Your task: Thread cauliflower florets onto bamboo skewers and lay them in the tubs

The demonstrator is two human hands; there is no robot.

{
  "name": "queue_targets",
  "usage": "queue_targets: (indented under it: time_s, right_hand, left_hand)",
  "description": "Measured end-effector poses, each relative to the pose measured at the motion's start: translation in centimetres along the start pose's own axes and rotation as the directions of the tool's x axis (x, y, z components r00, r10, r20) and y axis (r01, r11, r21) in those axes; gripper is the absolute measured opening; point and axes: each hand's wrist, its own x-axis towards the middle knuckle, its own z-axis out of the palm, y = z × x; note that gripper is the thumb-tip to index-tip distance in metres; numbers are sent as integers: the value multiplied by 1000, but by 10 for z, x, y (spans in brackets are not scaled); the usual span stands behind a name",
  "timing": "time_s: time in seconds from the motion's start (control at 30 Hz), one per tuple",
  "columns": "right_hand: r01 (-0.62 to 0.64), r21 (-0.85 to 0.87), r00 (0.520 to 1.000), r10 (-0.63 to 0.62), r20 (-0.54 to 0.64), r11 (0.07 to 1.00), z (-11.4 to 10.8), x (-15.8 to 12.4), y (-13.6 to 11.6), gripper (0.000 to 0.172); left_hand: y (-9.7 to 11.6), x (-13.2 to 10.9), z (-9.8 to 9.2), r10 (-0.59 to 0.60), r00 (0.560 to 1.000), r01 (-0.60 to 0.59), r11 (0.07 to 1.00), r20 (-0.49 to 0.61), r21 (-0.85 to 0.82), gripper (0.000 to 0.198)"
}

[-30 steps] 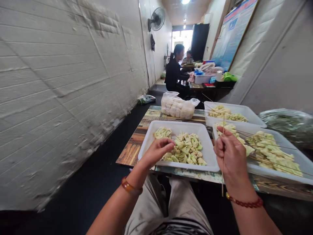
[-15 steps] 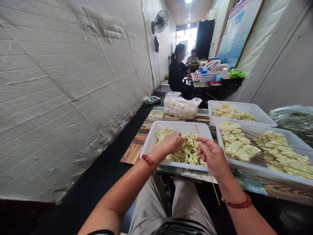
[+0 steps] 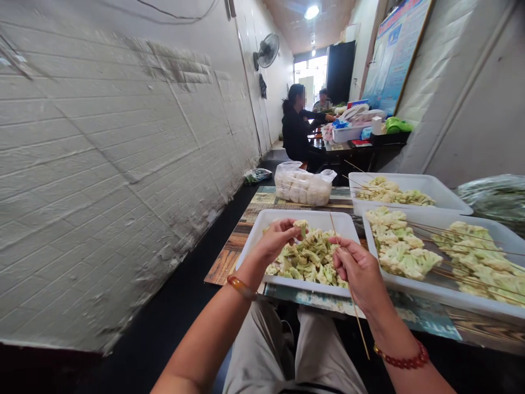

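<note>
My left hand pinches a pale green cauliflower piece, lifted just above the white tray of loose pieces in front of me. My right hand is closed round a thin bamboo skewer that slants up over the tray, its bare tip a short way right of the piece. The skewer's lower end runs down past my wrist.
Two more white trays at right hold skewered cauliflower. A plastic bag of white pieces lies behind. A green bagged bundle sits far right. Two people sit at a far table. A brick wall runs along the left.
My left hand has come up out of the pile with a cauliflower piece. My right hand with the skewer had moved left over the front tray and now stays there.
</note>
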Motion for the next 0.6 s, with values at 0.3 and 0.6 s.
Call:
queue_targets:
  time_s: [0.3,0.6]
  right_hand:
    - [-18,-60,998,22,66,998,0,-4,-1,32]
    - [-50,-224,989,80,124,973,7,-13,-10,56]
  left_hand:
    - [-2,-25,13,-79,997,75,873,11,-482,45]
    - [-6,-31,14,-41,997,-3,831,-67,-556,41]
